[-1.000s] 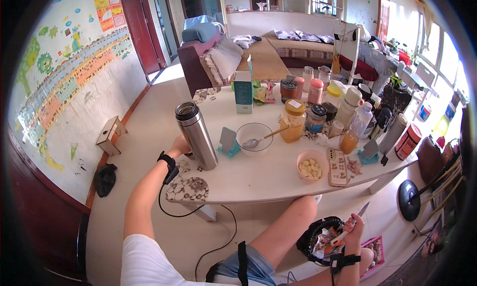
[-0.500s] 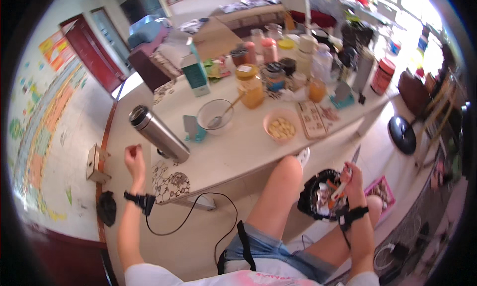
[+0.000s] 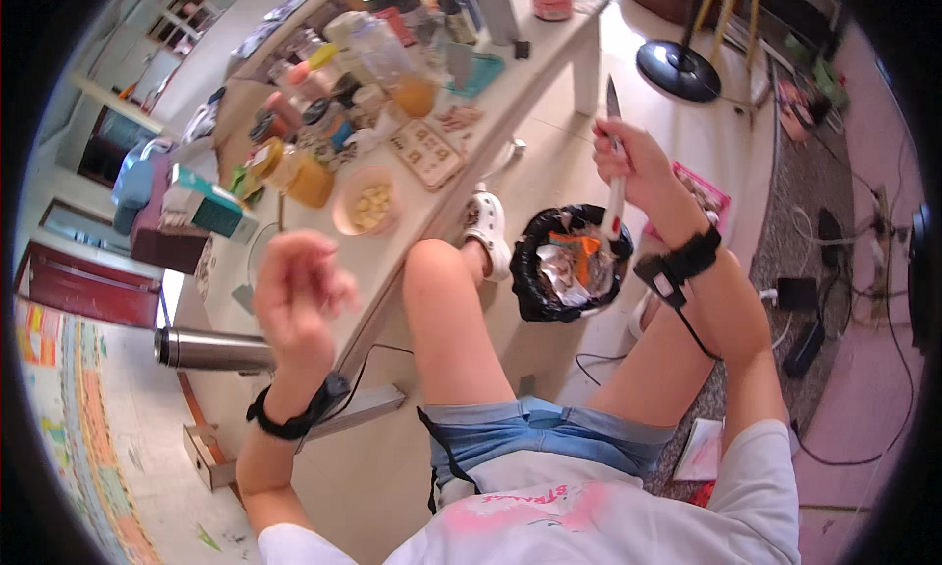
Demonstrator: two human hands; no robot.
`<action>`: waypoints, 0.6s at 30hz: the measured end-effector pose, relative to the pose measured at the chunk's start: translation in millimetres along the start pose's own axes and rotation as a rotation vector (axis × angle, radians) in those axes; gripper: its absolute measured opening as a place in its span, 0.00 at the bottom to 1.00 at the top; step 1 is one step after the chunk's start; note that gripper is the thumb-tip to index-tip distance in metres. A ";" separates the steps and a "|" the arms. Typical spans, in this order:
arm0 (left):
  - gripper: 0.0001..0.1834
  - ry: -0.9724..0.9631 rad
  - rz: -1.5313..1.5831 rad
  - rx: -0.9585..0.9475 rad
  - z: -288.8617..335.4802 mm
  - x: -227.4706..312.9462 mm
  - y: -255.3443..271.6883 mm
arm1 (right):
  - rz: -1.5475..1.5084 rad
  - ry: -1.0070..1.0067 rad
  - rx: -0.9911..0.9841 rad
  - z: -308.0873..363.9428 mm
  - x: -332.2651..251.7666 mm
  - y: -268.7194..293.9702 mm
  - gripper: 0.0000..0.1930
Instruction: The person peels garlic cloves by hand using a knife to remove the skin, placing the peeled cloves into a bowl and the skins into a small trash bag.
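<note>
My right hand (image 3: 633, 162) is closed around a knife (image 3: 616, 207) with a white and red handle. Its blade points up and away, and the handle end hangs near the right rim of a bin lined with a black bag (image 3: 530, 270). My left hand (image 3: 299, 295), slightly blurred, is raised over the near side of the table, fingers loosely bent and apart, with nothing visible in them. It partly covers a glass bowl (image 3: 257, 256) and the end of a steel thermos (image 3: 211, 350). Beyond it sits a pink bowl (image 3: 342, 212) of pale cut pieces.
On the white table (image 3: 432, 216) stand a yellow jar (image 3: 306, 177), a patterned tray (image 3: 430, 155), a teal carton (image 3: 211, 207) and several bottles. A pink basket (image 3: 711, 197) is beyond my right wrist. A round black stand base (image 3: 677, 71) and cables (image 3: 863, 457) lie to the right.
The view has turned to the right. My right hand has lifted the knife from over the bin, its blade now upward. My left hand has come inward over the table's near side and its fingers have loosened.
</note>
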State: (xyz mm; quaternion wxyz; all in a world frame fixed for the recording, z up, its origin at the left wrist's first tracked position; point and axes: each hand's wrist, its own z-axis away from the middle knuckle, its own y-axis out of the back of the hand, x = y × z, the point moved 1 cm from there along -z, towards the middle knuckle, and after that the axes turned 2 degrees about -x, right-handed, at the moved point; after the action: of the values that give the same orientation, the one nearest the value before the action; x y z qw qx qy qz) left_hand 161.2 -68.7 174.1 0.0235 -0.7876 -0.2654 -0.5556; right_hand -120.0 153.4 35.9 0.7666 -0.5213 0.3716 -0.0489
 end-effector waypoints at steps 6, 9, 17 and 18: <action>0.21 0.171 0.222 -0.439 -64.9 -50.0 -147.6 | -0.087 0.056 0.122 12.0 -29.3 42.4 0.05; 0.22 0.247 0.130 -0.673 -67.5 -108.4 -204.4 | 0.017 0.068 0.262 26.9 -29.3 56.9 0.05; 0.33 0.312 -0.446 -0.895 -50.7 -214.5 -281.1 | 0.247 0.207 0.278 58.2 -38.0 38.6 0.07; 0.33 0.280 -0.431 -0.894 -55.7 -213.5 -278.8 | 0.272 0.202 0.291 62.0 -39.3 37.4 0.07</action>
State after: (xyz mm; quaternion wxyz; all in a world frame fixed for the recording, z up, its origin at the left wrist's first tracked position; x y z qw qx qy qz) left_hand -62.2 68.3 -66.1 -0.3953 -0.5659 -0.1526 -0.7072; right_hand -121.5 235.8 36.2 0.7923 -0.3426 0.5023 -0.0501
